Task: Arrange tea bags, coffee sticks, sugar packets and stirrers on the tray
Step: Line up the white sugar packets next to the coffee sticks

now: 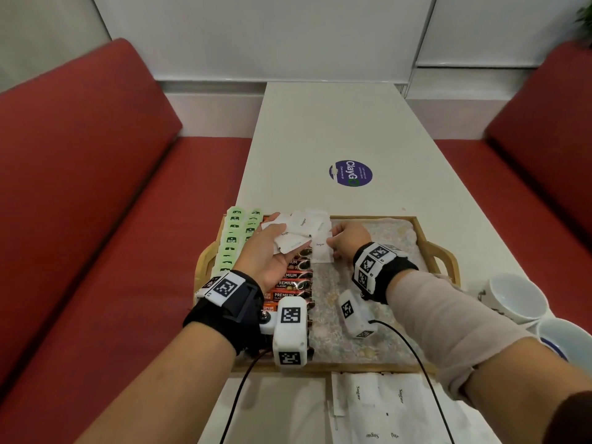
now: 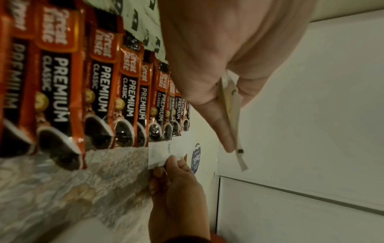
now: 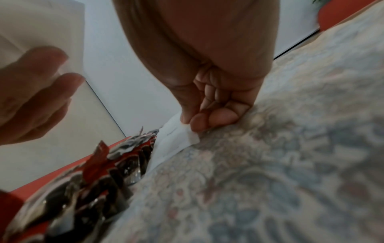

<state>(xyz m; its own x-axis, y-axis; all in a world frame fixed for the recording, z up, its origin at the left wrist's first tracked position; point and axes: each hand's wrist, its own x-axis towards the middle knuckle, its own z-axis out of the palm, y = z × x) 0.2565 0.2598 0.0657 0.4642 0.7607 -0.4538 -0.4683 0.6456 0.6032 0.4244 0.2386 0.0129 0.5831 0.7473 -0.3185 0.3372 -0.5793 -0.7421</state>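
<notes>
A wooden tray (image 1: 427, 243) with a patterned cloth liner (image 3: 270, 164) lies on the white table. Green tea bags (image 1: 232, 241) fill its left side, and a row of orange-and-black coffee sticks (image 1: 291, 283) lies beside them. My left hand (image 1: 275, 240) hovers over these and holds a fan of white sugar packets (image 1: 301, 224) between thumb and fingers. My right hand (image 1: 334, 243) pinches a single sugar packet (image 1: 321, 253), which lies on the liner just right of the coffee sticks (image 3: 104, 172). The right wrist view shows the fingertips (image 3: 199, 123) on that packet (image 3: 176, 139).
More sugar packets (image 1: 378, 408) lie on the table in front of the tray. Two white cups (image 1: 512, 296) stand at the right, near the tray's handle. A purple sticker (image 1: 350, 173) marks the table beyond. Red benches (image 1: 96, 219) flank the table. The tray's right half shows bare liner.
</notes>
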